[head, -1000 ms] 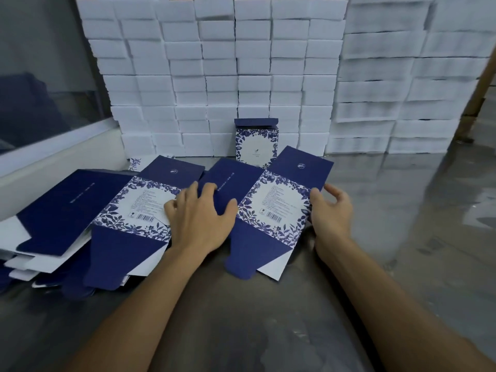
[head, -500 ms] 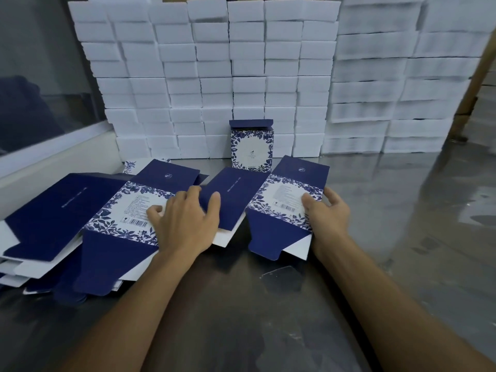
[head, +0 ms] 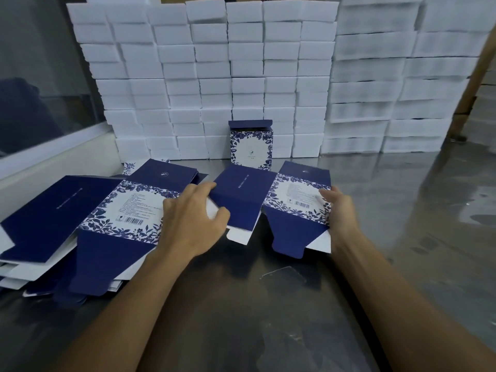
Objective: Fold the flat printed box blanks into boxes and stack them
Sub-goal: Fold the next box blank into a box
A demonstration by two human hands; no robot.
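Blank lifted clear of the pile

One box blank point(head: 271, 205) has been raised off the counter point(head: 402, 210) beside the flat pile point(head: 88, 218), pinched by the left hand point(head: 192, 218) and gripped at its right edge by the right hand point(head: 339, 213); squaring-up appears begun.

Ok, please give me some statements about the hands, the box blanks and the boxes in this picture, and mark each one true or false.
1. Both hands hold one box blank. True: the left hand grips its left panel, the right hand its right edge.
2. One folded box stands upright at the back. True.
3. The pile of flat blanks lies right of the hands. False: it lies to their left.
4. The folded box stands on the pile of blanks. False: it stands on the table, before the stacked white blocks.
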